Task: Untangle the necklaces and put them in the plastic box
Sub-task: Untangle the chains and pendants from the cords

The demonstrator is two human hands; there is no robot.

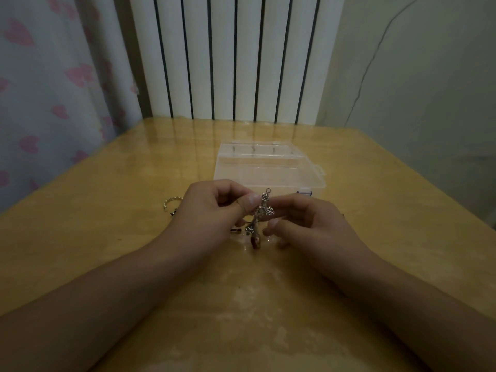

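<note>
— Now, from the head view, what is being held?

— A tangled cluster of silver necklaces is held up above the wooden table, between the two hands. The left hand is curled, and the chain is pinched between its thumb and forefinger near the top of the cluster. The right hand is also curled, with its fingertips closed on the cluster from the other side, around the leaf-shaped charms.

— Is the whole tangle lifted?

— Not entirely. A small ring is seen at the top, above the fingers, and the lower end, where a dark reddish pendant hangs, reaches down to the tabletop or just above it; which of the two cannot be told. A few dark beads lie on the table just left of that end, below the left hand.

— And the plastic box?

— The clear plastic box is set on the table just beyond the hands, with its lid folded back toward the far edge. Its contents cannot be made out through the clear walls.

— Anything else to be noted?

— A twisted gold-coloured chain is partly seen on the table left of the left hand. A white ribbed radiator is seen behind the table, and a curtain with pink hearts at the left.
</note>
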